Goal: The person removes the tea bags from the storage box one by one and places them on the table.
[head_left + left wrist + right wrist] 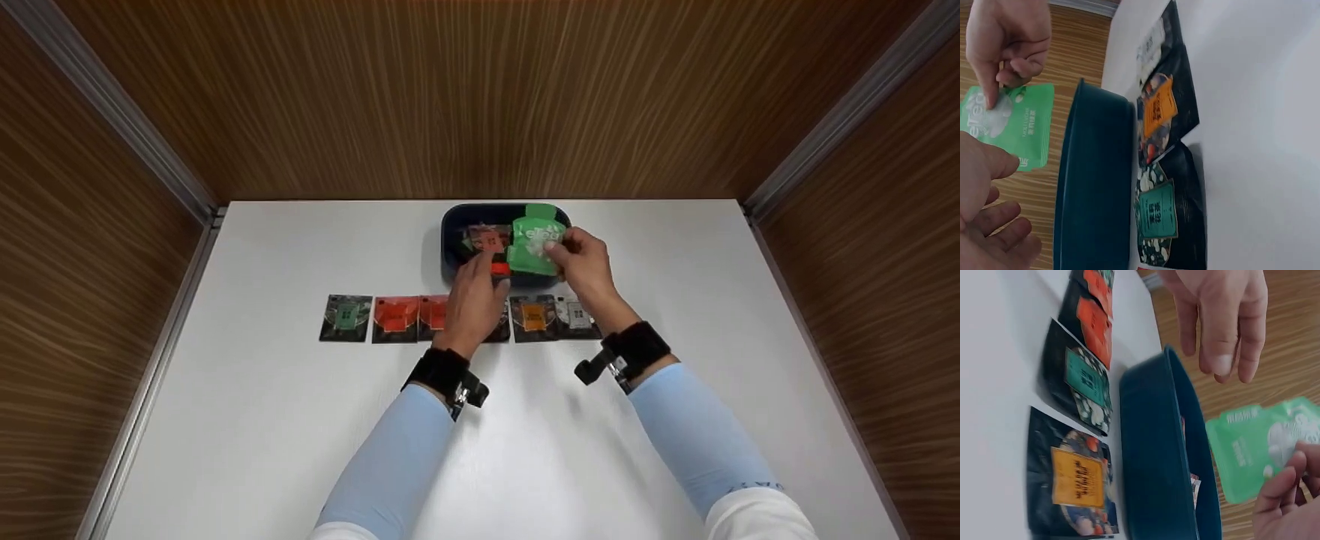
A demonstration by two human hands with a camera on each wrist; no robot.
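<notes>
My right hand [589,262] pinches a green tea sachet [531,244] between thumb and fingers, above a dark blue plastic bin [451,225]. White lettering and a pale picture mark the sachet's face, also plain in the left wrist view. My left hand [474,304] hovers over the bin's near left edge, holding nothing; its fingers [1220,337] point down, apart from the sachet in the right wrist view. Inside the bin lie more sachets, among them a red-labelled one [489,238]; the hands and the green sachet partly hide them.
In front of the bin, dark sachets lie in a row on the white table [262,420]: a green-labelled one [346,318], a red-labelled one [395,319], an orange-labelled one [533,317] and a grey-labelled one [578,316] among them. Wood-grain panels [480,97] enclose the table.
</notes>
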